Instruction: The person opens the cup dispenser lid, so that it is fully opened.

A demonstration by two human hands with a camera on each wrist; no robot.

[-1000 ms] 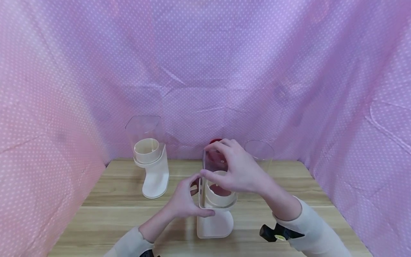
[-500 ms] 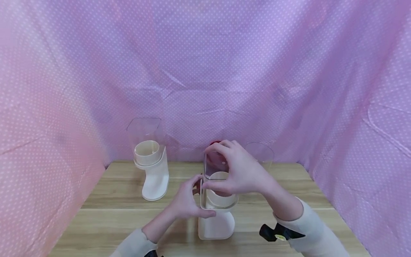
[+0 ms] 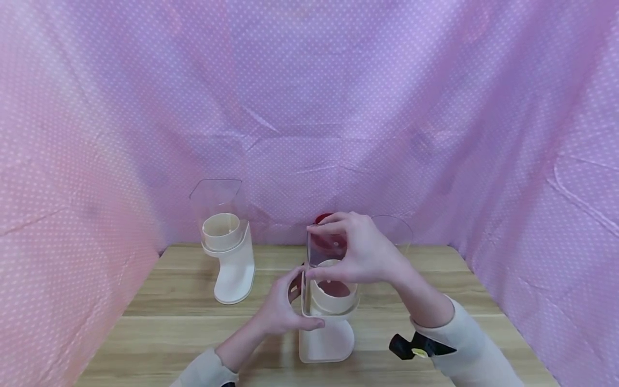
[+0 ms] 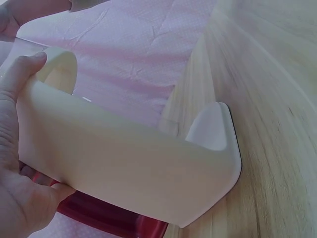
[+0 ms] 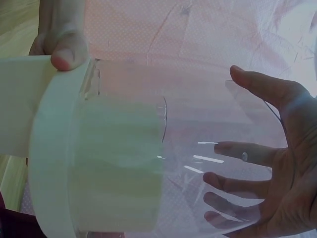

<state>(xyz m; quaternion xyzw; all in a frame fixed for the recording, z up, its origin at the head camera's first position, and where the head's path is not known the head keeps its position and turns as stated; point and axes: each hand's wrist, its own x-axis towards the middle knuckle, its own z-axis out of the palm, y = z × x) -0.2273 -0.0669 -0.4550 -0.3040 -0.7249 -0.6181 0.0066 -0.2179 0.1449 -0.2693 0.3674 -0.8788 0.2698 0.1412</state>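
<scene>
In the head view, a cream stand (image 3: 326,344) with a flat foot and a raised ring stands on the table in front of me. My left hand (image 3: 282,312) grips its upright back near the top, with the thumb over the edge. A clear plastic container (image 5: 198,109) sits in the ring, with a cream cylinder (image 5: 119,168) inside its lower part. At the container's upper end, my right hand (image 3: 365,250) holds the rim, thumb on one side and fingers spread round the other. Whether the container is fully seated in the ring, I cannot tell.
A similar cream stand (image 3: 234,279) with a clear container (image 3: 215,196) stands at the back left. Behind my hands is a red object (image 4: 114,215), mostly hidden. A clear round-rimmed vessel (image 3: 394,231) stands at the back right. Pink dotted cloth (image 3: 309,107) surrounds the table.
My right thumb dips lower on the clear container, then rises slightly, and the fingers shift a little. The left hand keeps its grip on the stand. The head view tilts slightly.
</scene>
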